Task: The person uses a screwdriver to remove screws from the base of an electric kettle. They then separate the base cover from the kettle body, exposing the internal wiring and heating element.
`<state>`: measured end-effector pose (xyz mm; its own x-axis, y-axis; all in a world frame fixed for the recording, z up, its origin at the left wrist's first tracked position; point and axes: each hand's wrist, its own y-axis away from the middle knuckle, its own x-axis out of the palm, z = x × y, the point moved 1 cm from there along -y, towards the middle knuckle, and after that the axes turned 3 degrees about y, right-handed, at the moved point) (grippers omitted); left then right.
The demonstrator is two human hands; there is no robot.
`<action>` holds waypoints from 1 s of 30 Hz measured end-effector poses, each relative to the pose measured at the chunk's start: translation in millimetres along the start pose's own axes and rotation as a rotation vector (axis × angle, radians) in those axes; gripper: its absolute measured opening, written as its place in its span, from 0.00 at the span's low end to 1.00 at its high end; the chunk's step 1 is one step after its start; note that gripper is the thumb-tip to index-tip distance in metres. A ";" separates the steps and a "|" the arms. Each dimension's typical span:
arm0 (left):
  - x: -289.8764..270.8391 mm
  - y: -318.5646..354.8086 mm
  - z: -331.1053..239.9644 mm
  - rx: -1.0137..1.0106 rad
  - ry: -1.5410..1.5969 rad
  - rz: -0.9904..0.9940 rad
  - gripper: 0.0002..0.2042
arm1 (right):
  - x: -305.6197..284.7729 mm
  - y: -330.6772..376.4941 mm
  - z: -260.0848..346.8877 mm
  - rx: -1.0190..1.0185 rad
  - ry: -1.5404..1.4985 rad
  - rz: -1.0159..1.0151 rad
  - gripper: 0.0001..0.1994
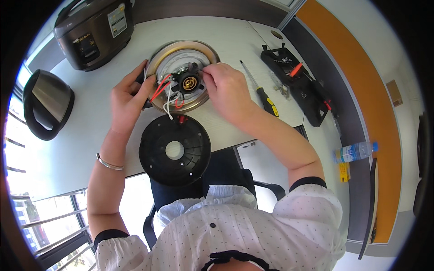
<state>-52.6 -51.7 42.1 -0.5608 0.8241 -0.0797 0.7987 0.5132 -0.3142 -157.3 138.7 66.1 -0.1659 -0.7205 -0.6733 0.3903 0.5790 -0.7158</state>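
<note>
head view, near the counter (233, 36)'s front edge: the left hand (126, 101) curls its fingers round an upturned metal vessel (181, 57) — the right hand (229, 92) bunches its fingers at the black coupler (189, 83), any pinch hidden — and a black cover (192, 147) juts past that edge.

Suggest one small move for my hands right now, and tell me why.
I'd probably free the right hand from the middle part and slide the black cover farther onto the table. The cover appears to jut past the near edge, and the left hand has hold of the metal pot by its side.
</note>
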 end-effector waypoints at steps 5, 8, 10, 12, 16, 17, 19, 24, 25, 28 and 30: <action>1.0 1.2 2.4 0.025 0.052 0.004 0.22 | -2.2 -2.9 3.4 -0.084 0.153 0.114 0.04; -0.2 0.1 4.7 0.045 0.028 0.010 0.22 | -2.0 -2.1 0.6 -0.191 0.198 0.130 0.07; -1.6 -0.6 7.9 0.060 -0.004 0.018 0.22 | -1.4 -0.5 -4.2 -0.285 0.214 0.129 0.08; -1.3 -1.3 8.9 0.080 -0.054 0.010 0.22 | 0.4 0.4 -11.4 -0.384 0.228 0.126 0.08; -1.8 -1.3 7.6 0.106 -0.106 0.010 0.22 | -5.2 -3.2 -17.5 -0.576 0.289 0.131 0.08; -2.1 -2.1 8.3 0.111 -0.114 0.015 0.22 | -6.8 -4.5 -18.6 -0.615 0.306 0.145 0.08; -2.2 -2.3 8.7 0.136 -0.124 0.017 0.22 | -9.3 -6.9 -19.7 -0.691 0.343 0.162 0.09; -2.8 -1.4 6.8 0.144 -0.120 0.023 0.22 | -15.4 -12.9 -21.1 -0.837 0.412 0.208 0.09; -2.6 -1.0 6.6 0.140 -0.120 0.022 0.21 | -15.7 -13.6 -22.3 -0.811 0.385 0.202 0.09; -2.0 -2.3 9.2 0.133 -0.092 0.024 0.22 | -16.6 -13.2 -24.5 -0.696 0.310 0.168 0.08; -2.8 -3.3 9.8 0.128 -0.086 0.026 0.22 | -12.7 -10.5 -23.9 -0.579 0.253 0.124 0.07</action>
<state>-55.8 -58.1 34.1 -0.5611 0.8104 -0.1684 0.7820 0.4525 -0.4286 -180.9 150.9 77.8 -0.3867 -0.5641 -0.7296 -0.1203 0.8152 -0.5665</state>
